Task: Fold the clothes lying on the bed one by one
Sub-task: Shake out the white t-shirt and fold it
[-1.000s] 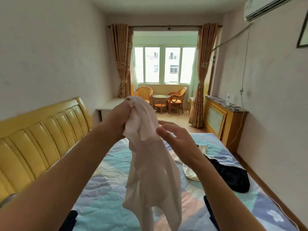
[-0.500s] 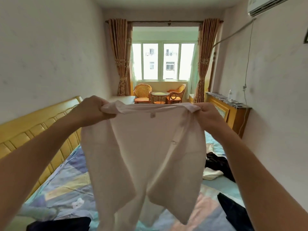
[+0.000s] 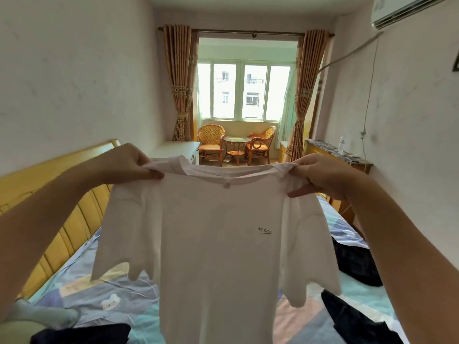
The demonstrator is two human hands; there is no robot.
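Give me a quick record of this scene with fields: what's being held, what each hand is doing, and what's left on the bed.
held item: white T-shirt, hanging spread open above the bed
left hand: grips one shoulder of the shirt
right hand: grips the other shoulder
shirt mark: small safety-pin print on the chest
left on bed: dark clothes at the right, another dark garment at the near left
fold status: not yet begun

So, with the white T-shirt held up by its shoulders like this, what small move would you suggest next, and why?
Probably lower the white T-shirt flat onto the bed. The left hand and right hand each grip a shoulder, so it hangs spread open in the air with both sleeves free. It cannot be folded until it lies on the sheet, clear of the dark clothes at the right.
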